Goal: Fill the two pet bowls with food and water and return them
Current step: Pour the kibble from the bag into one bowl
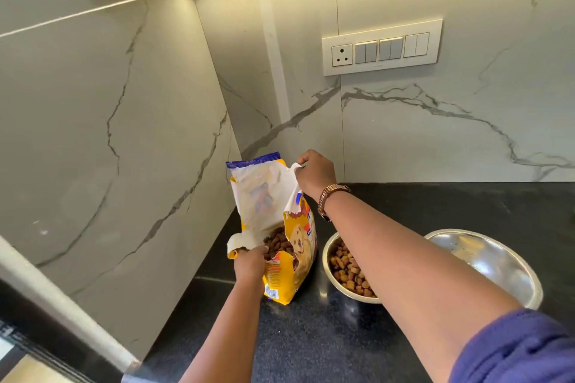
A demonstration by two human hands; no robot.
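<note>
a veined marble wall [102, 121] closes off the left side and meets the back wall in a corner, with a lit strip under the cabinet above. the black counter [311, 342] runs into that corner. there stands the yellow pet food bag [289, 261], upright, torn open at the top, its white inner lining spread wide and brown kibble [278, 242] showing inside. the left hand [250, 264] pinches the near, lower edge of the bag's mouth, fingers curled over the rim. the right hand [315, 176] is clenched on the far upper flap of the bag, pulling it up; a watch [328, 197] sits on that wrist. the right forearm crosses in front of the first steel bowl [334, 284], just right of the bag, hiding much of its rim; it holds kibble. beside it, further right and partly behind the arm, the second steel bowl [491, 261] shows a bare shiny inside. a blue sleeve [513, 351] fills the lower right corner. on the back wall above, a switch panel [382, 47] with one socket.
</note>
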